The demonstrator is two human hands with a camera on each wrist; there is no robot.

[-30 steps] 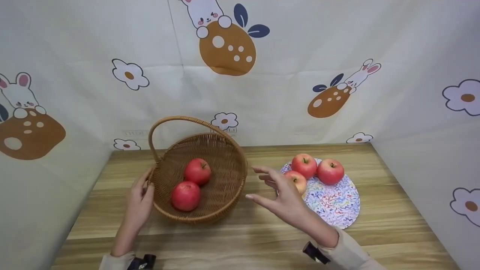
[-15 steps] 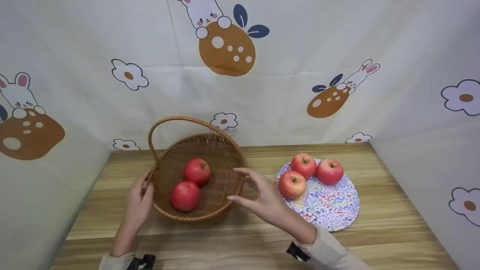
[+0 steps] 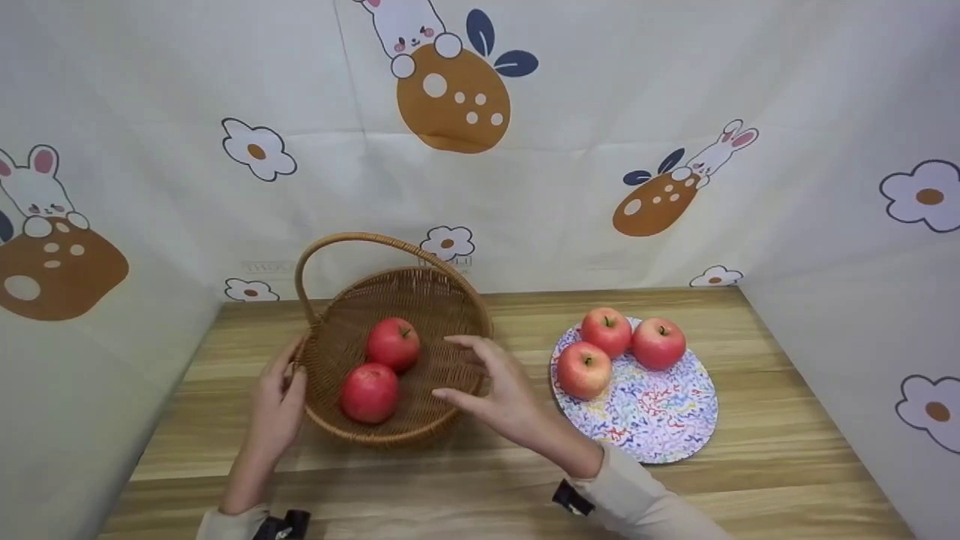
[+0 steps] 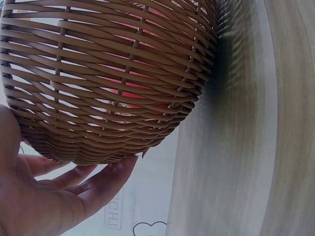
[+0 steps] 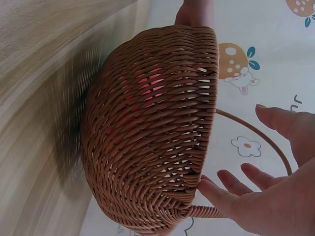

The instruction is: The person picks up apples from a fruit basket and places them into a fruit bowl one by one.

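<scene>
A brown wicker basket (image 3: 420, 300) with an arched handle stands on the table, left of centre. Inside it two red apples, one apple (image 3: 394, 345) behind another apple (image 3: 370, 393), lie against each other. My left hand (image 3: 277, 409) holds the basket's left side; in the left wrist view its fingers (image 4: 110, 182) lie along the outer weave. Over the basket's right rim hovers my right hand (image 3: 502, 397), thumb and fingers spread apart, nothing between them. In the right wrist view this hand (image 5: 275, 196) is beside the rim near the handle's foot; whether a fingertip touches it I cannot tell.
Right of the basket lies a round plate (image 3: 660, 420) with a speckled, colourful pattern. At its far left edge sit three apples: a near one (image 3: 584, 370), a far one (image 3: 606, 332) and a right one (image 3: 658, 343). A printed curtain (image 3: 555, 187) encloses the wooden table (image 3: 420, 495).
My right hand has moved left, from beside the plate to over the basket's right rim, its fingers still spread. The left hand, basket and apples have stayed in place.
</scene>
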